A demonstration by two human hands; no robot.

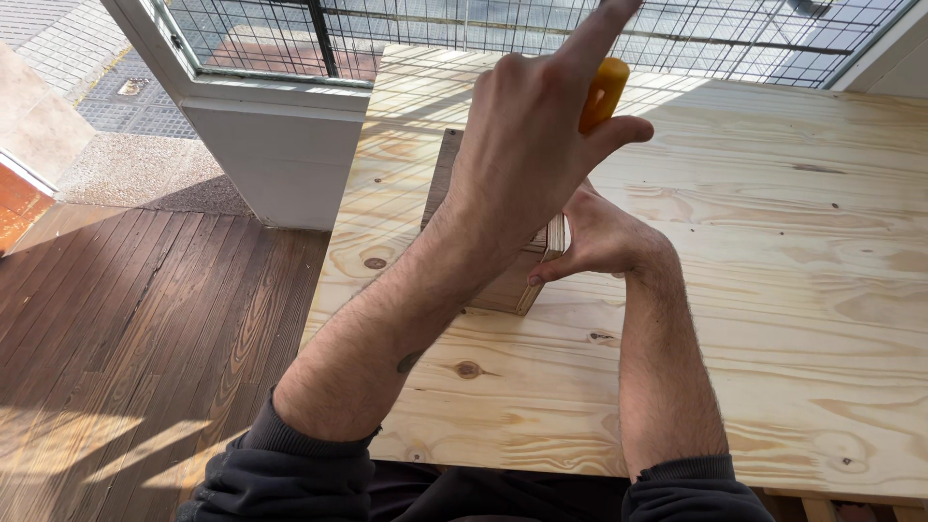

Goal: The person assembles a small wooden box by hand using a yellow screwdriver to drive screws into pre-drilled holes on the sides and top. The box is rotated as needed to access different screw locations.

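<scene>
My left hand (527, 135) is raised over a dark wooden block (503, 285) and grips an orange tool handle (604, 92), with the index finger stretched up past it. The tool's tip is hidden behind the hand. My right hand (599, 237) reaches in from the right and holds the block's right edge, thumb on its layered side. The block rests on a pale pine tabletop (773, 242), mostly covered by my left forearm.
A white window frame (275, 97) with a wire grille (464, 24) runs along the far edge of the tabletop. Dark wooden floorboards (145, 329) lie to the left, below the table's left edge. Sun and grille shadows fall across the wood.
</scene>
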